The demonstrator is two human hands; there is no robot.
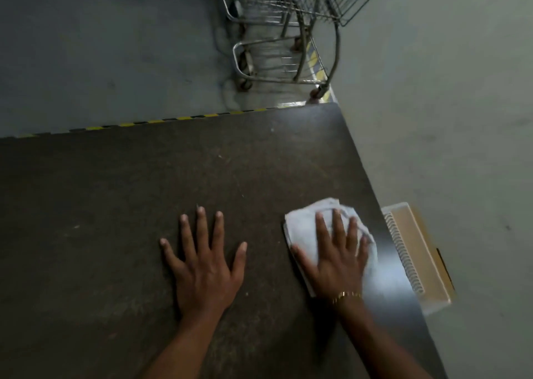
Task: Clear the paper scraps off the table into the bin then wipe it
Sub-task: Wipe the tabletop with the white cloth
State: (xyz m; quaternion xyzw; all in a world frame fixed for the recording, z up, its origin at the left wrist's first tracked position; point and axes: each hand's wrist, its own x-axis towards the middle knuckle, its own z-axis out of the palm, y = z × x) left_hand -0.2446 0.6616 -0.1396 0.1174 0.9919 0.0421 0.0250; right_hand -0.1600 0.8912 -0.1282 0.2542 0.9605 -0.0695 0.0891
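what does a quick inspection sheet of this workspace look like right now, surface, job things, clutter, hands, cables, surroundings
surface: dark table, dusty, with a few small pale specks; right strip looks shinier
job's things: white cloth flat on the table near its right edge; white slatted bin on the floor beside that edge; no paper scraps seen
clutter: nothing seen
hands: left hand flat on the table, fingers spread, holding nothing; right hand pressed flat on the cloth, gold bracelet at the wrist
cables: nothing seen
surroundings: grey floor, yellow-black hazard strip along the far edge, wire shopping trolleys beyond
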